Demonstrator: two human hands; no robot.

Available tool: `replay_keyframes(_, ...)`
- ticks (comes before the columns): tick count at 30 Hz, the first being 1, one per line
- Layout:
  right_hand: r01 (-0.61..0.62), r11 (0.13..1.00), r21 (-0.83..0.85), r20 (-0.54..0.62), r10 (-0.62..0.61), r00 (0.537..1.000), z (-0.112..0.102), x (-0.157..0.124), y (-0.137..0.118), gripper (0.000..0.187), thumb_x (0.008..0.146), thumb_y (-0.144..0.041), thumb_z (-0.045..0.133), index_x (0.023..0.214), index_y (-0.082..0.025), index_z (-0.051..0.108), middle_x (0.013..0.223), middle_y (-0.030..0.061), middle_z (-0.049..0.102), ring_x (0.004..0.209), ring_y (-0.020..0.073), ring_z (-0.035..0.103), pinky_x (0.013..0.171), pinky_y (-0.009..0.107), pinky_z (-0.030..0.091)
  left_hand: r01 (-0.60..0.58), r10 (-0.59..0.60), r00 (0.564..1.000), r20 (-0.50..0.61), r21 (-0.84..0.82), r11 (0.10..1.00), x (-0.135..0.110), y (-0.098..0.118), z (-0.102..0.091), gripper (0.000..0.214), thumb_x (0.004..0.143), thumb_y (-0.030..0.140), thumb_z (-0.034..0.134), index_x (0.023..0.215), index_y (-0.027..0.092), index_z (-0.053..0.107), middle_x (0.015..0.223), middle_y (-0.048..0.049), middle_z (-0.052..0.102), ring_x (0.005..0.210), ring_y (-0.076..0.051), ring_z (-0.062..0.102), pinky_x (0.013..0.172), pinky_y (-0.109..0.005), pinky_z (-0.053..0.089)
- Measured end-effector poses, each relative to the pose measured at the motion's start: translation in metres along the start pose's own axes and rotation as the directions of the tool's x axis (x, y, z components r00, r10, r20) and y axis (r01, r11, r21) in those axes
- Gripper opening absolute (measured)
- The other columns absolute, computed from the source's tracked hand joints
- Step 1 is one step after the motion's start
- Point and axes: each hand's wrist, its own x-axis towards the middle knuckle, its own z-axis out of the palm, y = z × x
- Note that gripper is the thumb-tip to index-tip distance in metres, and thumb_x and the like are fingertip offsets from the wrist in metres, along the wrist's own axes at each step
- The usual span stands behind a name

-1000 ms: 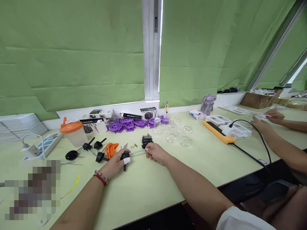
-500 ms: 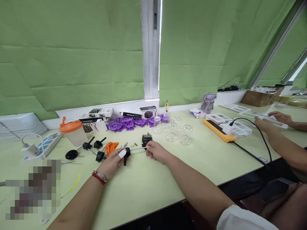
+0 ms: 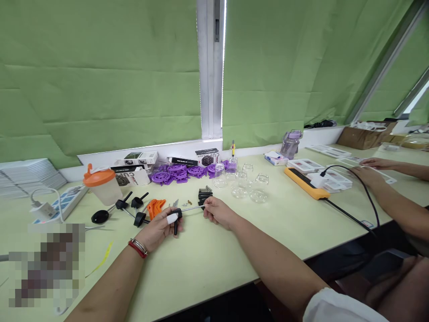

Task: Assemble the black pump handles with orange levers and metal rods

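My left hand [image 3: 160, 230] is closed round a black plastic part [image 3: 176, 220] with a short black arm pointing down. A thin metal rod [image 3: 192, 208] sticks out of that part to the right. The fingertips of my right hand [image 3: 217, 213] pinch the rod's far end. Left of my left hand lie similar black parts with rods [image 3: 139, 218], a flat round black piece [image 3: 100, 216] and orange plastic pieces [image 3: 156, 207]. Just beyond my right fingers is a small pile of black pieces [image 3: 205, 193], with tiny metal bits near it.
Purple plastic wheel-shaped parts [image 3: 177, 173] and printed boxes [image 3: 134, 175] line the wall. Clear glass jars [image 3: 258, 192] stand right of centre. An orange-lidded cup [image 3: 102, 184] and a power strip [image 3: 69, 203] are left; an orange power strip [image 3: 306, 183] lies right. Another person's hands [image 3: 367, 172] work at far right.
The black part in my left hand has turned slightly and dipped a little. My right hand has hardly moved. At far right, the other person's hands have lowered a white frame towards the table.
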Motion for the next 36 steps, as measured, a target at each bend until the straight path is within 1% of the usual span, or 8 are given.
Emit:
replay_keyframes(5,0.020,1.000,0.019,0.005,-0.020,1.000,0.0002,-0.0019,-0.0015,0.005,0.089,-0.026,0.042,0.087,-0.022,0.045,0.067,-0.0039,0.059,0.043,0.0058,0.042,0.036,0.017,0.024,-0.042,0.042,0.999,0.017,-0.027,0.999,0.0031,-0.0044,-0.0022,0.029,0.079,0.030,0.063,0.100,0.020,0.045,0.080,-0.0012,0.057,0.065,-0.016,0.059,0.054,-0.027,0.042)
replay_keyframes(12,0.019,1.000,0.012,0.011,-0.019,1.000,0.0002,-0.0017,-0.0019,0.005,0.088,-0.026,0.043,0.085,-0.022,0.044,0.065,-0.0046,0.058,0.042,0.0060,0.042,0.035,0.017,0.025,-0.088,0.088,0.996,-0.006,-0.008,0.996,0.0035,-0.0073,0.0010,0.030,0.080,0.039,0.063,0.098,0.018,0.052,0.079,-0.0032,0.057,0.063,-0.016,0.056,0.056,-0.029,0.042)
replay_keyframes(14,0.011,1.000,0.000,0.008,-0.011,1.000,0.0003,-0.0009,-0.0015,0.006,0.089,-0.025,0.042,0.084,-0.022,0.045,0.065,-0.0045,0.058,0.042,0.0060,0.042,0.035,0.017,0.025,-0.088,0.088,0.996,-0.012,0.008,0.996,0.0028,-0.0075,0.0014,0.030,0.079,0.040,0.064,0.096,0.018,0.053,0.078,-0.0031,0.057,0.063,-0.015,0.055,0.057,-0.029,0.042)
replay_keyframes(20,-0.016,0.999,-0.037,-0.018,0.015,1.000,0.0012,0.0002,-0.0029,0.007,0.088,-0.023,0.042,0.082,-0.021,0.045,0.063,-0.0038,0.057,0.041,0.0056,0.042,0.034,0.016,0.025,-0.089,0.089,0.996,-0.001,0.041,0.995,0.0027,-0.0085,-0.0006,0.034,0.076,0.041,0.066,0.097,0.018,0.053,0.076,-0.0021,0.058,0.063,-0.016,0.055,0.057,-0.029,0.042)
replay_keyframes(24,-0.024,0.998,-0.050,-0.010,0.023,1.000,0.0013,0.0001,-0.0047,0.007,0.088,-0.022,0.044,0.081,-0.020,0.044,0.062,-0.0037,0.057,0.041,0.0051,0.043,0.035,0.015,0.025,-0.094,0.093,0.996,0.009,0.056,0.994,0.0032,-0.0087,-0.0014,0.033,0.078,0.041,0.065,0.098,0.018,0.053,0.076,-0.0020,0.058,0.062,-0.016,0.054,0.058,-0.030,0.043)
replay_keyframes(31,-0.029,0.998,-0.057,-0.002,0.029,1.000,0.0002,0.0008,-0.0038,0.009,0.089,-0.020,0.041,0.080,-0.020,0.044,0.061,-0.0031,0.057,0.040,0.0055,0.043,0.034,0.015,0.025,-0.098,0.097,0.995,0.015,0.062,0.993,0.0021,-0.0069,0.0005,0.031,0.076,0.041,0.067,0.095,0.019,0.055,0.076,-0.0019,0.059,0.062,-0.016,0.054,0.058,-0.030,0.043)
replay_keyframes(36,-0.026,0.998,-0.049,0.009,0.026,1.000,-0.0006,0.0012,-0.0031,0.008,0.089,-0.021,0.042,0.081,-0.020,0.044,0.062,-0.0034,0.057,0.041,0.0056,0.043,0.034,0.015,0.026,-0.085,0.085,0.996,0.005,0.066,0.994,0.0015,-0.0058,0.0015,0.035,0.074,0.044,0.068,0.094,0.017,0.055,0.077,-0.0026,0.059,0.063,-0.017,0.055,0.058,-0.030,0.043)
